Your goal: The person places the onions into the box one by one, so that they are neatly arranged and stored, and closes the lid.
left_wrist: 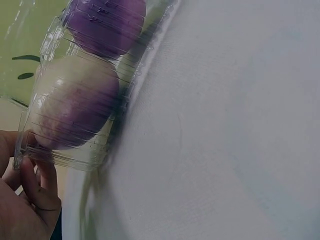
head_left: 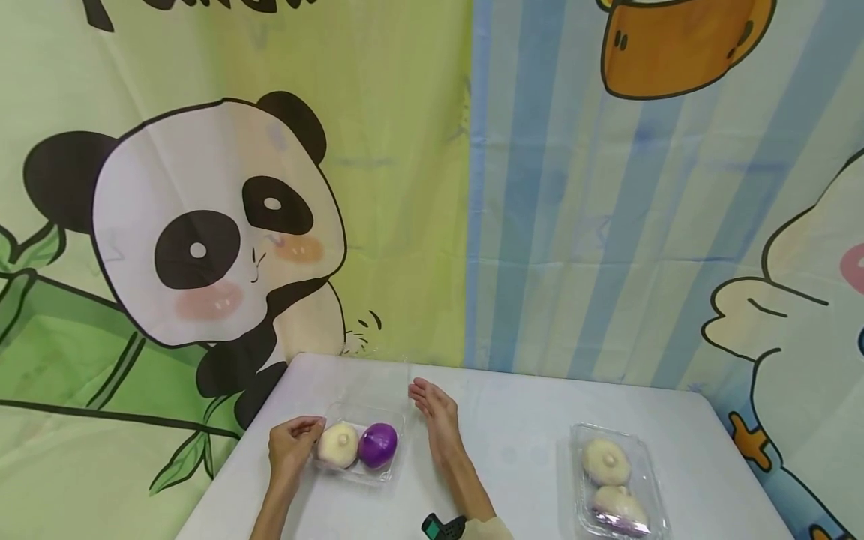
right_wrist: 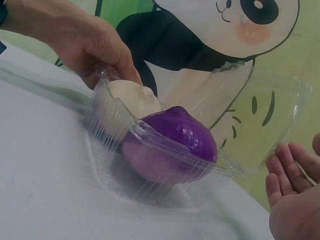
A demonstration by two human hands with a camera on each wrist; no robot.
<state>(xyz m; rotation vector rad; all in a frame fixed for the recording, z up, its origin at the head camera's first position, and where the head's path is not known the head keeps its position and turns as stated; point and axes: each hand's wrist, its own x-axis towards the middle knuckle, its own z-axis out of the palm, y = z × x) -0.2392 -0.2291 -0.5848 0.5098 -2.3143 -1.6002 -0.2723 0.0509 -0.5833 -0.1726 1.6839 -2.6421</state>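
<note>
A clear plastic clamshell box stands with its lid raised. Inside sit a round cream bulb, purplish low on its side in the left wrist view, and a glossy purple bulb with a pointed top. My left hand pinches the box's left rim between thumb and fingers, beside the cream bulb. On the other side, my right hand is held with its fingers straight, palm toward the box. In the right wrist view its fingertips are right at the lid's edge.
Toward the right of the white table lies another clear clamshell box, holding two cream bulbs. Printed cloth with a panda and blue stripes hangs directly behind the table's back edge. A dark strap device is on my right wrist.
</note>
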